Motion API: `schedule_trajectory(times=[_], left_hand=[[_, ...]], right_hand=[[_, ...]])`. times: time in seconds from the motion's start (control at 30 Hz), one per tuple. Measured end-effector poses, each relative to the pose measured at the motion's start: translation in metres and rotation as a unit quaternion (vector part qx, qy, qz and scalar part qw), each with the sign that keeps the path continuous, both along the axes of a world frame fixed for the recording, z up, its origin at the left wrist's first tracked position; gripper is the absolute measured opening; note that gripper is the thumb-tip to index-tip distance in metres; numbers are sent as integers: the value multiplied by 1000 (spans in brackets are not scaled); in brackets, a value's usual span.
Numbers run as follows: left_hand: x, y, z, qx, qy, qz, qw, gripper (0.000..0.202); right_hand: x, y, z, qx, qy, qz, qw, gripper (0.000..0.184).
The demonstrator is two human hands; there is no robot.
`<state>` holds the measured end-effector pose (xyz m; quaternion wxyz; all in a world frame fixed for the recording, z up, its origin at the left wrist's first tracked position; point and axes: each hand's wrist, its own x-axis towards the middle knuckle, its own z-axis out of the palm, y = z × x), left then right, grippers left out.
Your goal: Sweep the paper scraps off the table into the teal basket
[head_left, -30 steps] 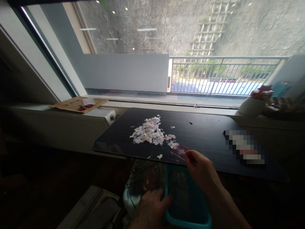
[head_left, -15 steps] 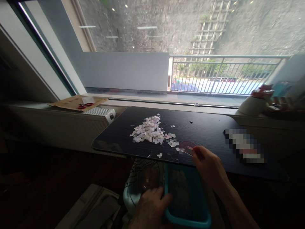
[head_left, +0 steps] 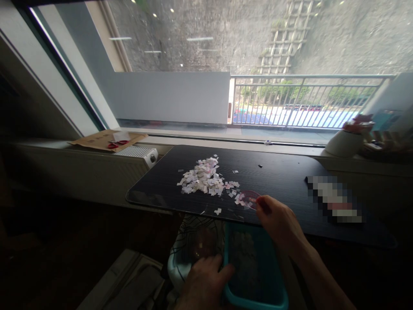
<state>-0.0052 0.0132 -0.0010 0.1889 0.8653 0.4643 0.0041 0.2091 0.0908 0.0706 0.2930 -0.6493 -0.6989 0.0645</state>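
A heap of small white and pink paper scraps (head_left: 202, 180) lies on a black tabletop (head_left: 277, 176). My right hand (head_left: 276, 221) pinches a thin pink translucent card (head_left: 248, 199) flat against the table's near edge, touching a few scraps. Below the edge, my left hand (head_left: 204, 284) grips the left rim of a teal plastic bin (head_left: 258, 297) that holds pale scraps. Both hands are closed.
A white wire wastebasket (head_left: 190, 249) stands under the table beside the bin. A white heater (head_left: 137, 153) and cardboard with red scissors (head_left: 106, 140) sit at left on the sill. A white pot (head_left: 342, 142) and a blurred flat object (head_left: 334, 199) are at right.
My right hand swung the pink card out to the right, then brought it back left against the loose scraps near the table edge. More pale scraps show in the bin. The left hand stayed put.
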Motion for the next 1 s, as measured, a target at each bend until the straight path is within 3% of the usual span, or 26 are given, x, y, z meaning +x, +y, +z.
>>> schedule_trajectory(times=[0.3, 0.57, 0.7, 0.83, 1.0], left_hand=[[3, -3, 6, -7, 2, 15, 1000, 41], [3, 0, 8, -6, 6, 21, 1000, 42], [2, -1, 4, 6, 2, 10, 1000, 42], [2, -1, 3, 12, -2, 6, 1000, 41], [3, -2, 1, 12, 3, 10, 1000, 44]], right_hand=[[16, -4, 2, -12, -17, -30, 999, 19], [-3, -7, 2, -29, 16, 11, 999, 17], [-12, -8, 1, -5, 21, 40, 999, 17], [-11, -9, -5, 35, 12, 20, 999, 17], [-12, -12, -13, 62, 15, 60, 996, 16]])
